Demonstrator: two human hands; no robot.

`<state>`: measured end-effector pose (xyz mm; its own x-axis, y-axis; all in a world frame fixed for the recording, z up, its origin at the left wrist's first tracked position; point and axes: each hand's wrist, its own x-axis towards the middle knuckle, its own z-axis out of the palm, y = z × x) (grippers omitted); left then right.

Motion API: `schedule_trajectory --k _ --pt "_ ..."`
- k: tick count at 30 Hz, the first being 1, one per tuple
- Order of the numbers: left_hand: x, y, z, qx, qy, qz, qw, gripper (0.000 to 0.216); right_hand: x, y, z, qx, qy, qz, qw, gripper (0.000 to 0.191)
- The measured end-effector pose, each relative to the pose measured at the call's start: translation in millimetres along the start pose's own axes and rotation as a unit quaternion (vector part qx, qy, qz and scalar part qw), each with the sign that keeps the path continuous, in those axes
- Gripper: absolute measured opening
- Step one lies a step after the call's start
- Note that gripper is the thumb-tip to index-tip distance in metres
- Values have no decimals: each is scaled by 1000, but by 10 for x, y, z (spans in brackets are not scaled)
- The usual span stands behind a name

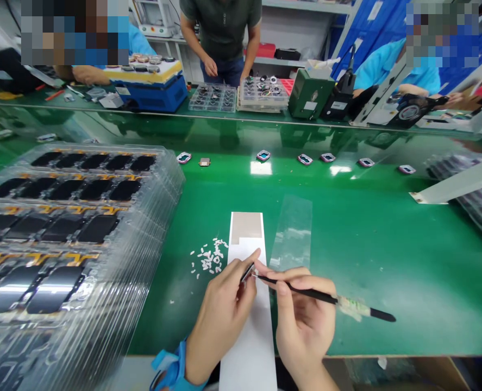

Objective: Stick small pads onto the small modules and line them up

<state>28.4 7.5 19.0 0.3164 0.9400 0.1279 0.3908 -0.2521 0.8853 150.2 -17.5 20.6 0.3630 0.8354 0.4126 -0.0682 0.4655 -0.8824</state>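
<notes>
My left hand (225, 304) is closed, pinching a small dark display screen (246, 272) seen nearly edge-on. Black tweezers (312, 293) with tape wrapped round the rear part lie in the grip of my right hand (306, 317). Their fine tip meets the near side of the screen, and whether it grips anything there is too small to tell. Under both hands runs a long white strip of sheet (246, 336) with a beige patch at its far end. Small white scraps (212, 258) lie scattered left of it, and a clear plastic film (293, 231) lies to its right.
Stacked clear trays (143, 217) of black screens fill the left side. Several small watch-like cases (263, 156) sit in a row on the green belt (224, 133). A white metal post (461, 176) slants in at right. Co-workers sit and stand beyond the far bench.
</notes>
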Motion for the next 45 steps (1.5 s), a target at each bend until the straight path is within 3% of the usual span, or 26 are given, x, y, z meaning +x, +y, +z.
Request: schedule_trajectory --k 8,45 --pt "5 -9 8 48 -18 1 999 53 23 34 -17 -11 -5 3 1000 20" --pt "-14 29 -29 -2 -37 -18 999 49 -11 50 -23 -30 -5 -22 999 26"
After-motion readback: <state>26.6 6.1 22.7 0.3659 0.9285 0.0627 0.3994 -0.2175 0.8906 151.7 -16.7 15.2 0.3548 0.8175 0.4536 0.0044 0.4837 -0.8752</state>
